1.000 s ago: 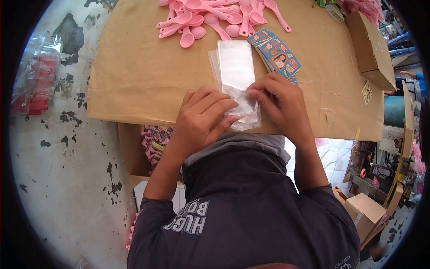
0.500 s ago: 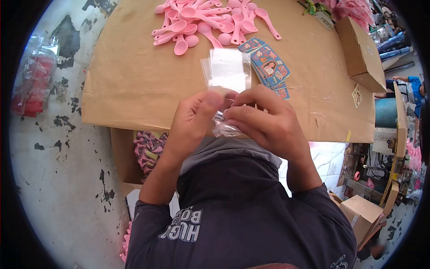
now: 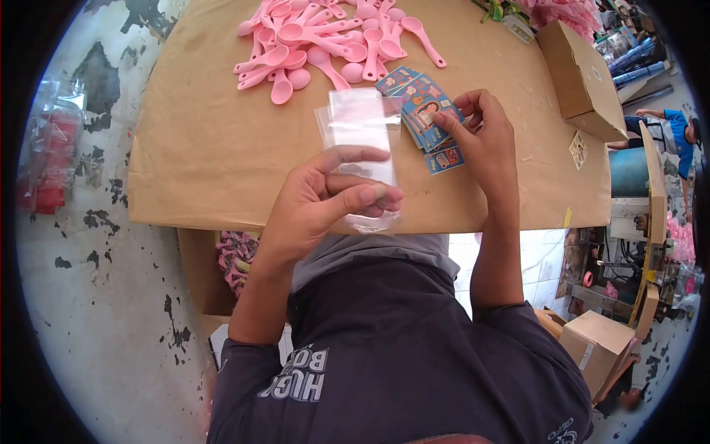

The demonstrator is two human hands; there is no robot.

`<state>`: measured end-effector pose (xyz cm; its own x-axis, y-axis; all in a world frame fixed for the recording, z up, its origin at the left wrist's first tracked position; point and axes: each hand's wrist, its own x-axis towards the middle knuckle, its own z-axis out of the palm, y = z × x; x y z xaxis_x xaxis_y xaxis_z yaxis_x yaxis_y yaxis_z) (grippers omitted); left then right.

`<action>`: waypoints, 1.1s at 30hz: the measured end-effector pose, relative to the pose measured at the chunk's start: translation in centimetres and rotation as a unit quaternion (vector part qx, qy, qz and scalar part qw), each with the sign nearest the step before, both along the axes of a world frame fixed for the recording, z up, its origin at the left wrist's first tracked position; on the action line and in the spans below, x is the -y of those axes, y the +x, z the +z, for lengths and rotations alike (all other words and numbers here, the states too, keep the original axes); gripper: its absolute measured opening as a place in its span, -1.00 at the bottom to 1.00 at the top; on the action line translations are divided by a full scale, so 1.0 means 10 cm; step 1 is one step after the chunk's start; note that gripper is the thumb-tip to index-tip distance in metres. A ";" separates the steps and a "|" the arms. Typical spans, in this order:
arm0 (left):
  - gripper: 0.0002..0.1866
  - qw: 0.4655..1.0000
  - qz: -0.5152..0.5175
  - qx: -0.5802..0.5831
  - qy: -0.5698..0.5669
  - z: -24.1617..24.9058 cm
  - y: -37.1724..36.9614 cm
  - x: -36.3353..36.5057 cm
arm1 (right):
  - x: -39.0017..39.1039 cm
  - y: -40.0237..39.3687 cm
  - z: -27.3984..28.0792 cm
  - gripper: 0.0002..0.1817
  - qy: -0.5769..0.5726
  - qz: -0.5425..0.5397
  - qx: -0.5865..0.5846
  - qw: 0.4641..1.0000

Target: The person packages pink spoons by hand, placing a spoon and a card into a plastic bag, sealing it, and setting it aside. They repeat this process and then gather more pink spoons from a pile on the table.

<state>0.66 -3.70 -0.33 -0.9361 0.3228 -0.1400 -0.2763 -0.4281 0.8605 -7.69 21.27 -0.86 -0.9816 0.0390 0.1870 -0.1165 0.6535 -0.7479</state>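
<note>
My left hand (image 3: 333, 196) is closed with its index finger stretched out. Thumb and curled fingers pinch a clear plastic bag (image 3: 372, 223), whose crinkled end shows below them; the grip itself is partly hidden. Under and beyond this hand lie more flat clear bags (image 3: 359, 118). My right hand (image 3: 484, 137) is at the fanned stack of blue printed cards (image 3: 423, 111). Its thumb rests on the top card near the right edge, while the bent fingers stay apart from the thumb. Beyond the bags is a heap of pink plastic measuring spoons (image 3: 318, 44).
Brown paper covers the table (image 3: 214, 148). A cardboard box (image 3: 580, 81) stands at its right edge, near pink packed goods (image 3: 566, 15). Below the table's left side, an open carton (image 3: 203, 266) holds pink pieces. Another person (image 3: 669, 137) is at the far right.
My right hand has left the plastic bag and moved right and away from me to the cards. My left hand stays near the bag, its index finger now extended.
</note>
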 end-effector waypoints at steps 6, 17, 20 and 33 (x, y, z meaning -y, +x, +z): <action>-0.84 0.997 0.013 -0.047 -0.057 -0.04 -0.07 -0.02 | -0.01 -0.07 -0.09 -0.67 -0.034 -0.014 -0.023 0.999; -0.81 0.977 0.188 0.039 0.093 0.07 -0.20 -0.30 | 0.00 0.01 0.02 -0.75 -0.229 -0.020 -0.160 0.960; -0.77 0.989 0.129 0.013 0.073 0.03 -0.16 -0.22 | 0.01 0.04 0.04 -0.71 -0.264 -0.012 -0.143 0.954; -0.58 0.970 0.138 -0.032 0.196 0.00 -0.21 -0.30 | 0.05 0.47 0.16 -0.77 -0.298 0.119 0.016 0.947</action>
<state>-1.42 -0.73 -0.38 -0.9971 0.0760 0.0038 -0.0568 -0.7766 0.6274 -2.99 20.77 0.71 -0.9807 -0.0955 0.1706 -0.1778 0.0725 -0.9814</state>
